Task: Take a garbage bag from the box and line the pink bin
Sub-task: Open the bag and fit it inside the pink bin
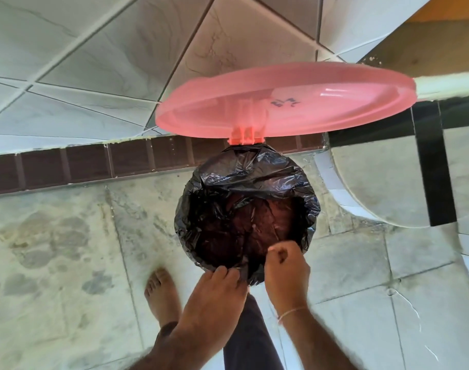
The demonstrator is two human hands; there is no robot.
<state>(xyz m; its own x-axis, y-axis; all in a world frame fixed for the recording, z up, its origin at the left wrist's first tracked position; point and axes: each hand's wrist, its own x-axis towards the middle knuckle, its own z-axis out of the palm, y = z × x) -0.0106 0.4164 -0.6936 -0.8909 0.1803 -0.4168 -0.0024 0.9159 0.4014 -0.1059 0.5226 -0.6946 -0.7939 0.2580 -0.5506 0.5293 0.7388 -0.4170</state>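
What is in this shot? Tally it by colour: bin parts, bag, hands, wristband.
Pink: 1, the bin lid, open
Black: 1, the garbage bag over the rim
Bare hands: 2, left hand and right hand, both pinching the bag's near edge
Pale: 1, wristband
Total: 5

Tiled room of a home, probably a bathroom or wash area. A stained tiled floor (68,249), marbled wall tiles (94,62) above a brown tile border (81,164), a bare foot (162,295) and a pedal bin's raised pink lid (294,102) are shown.
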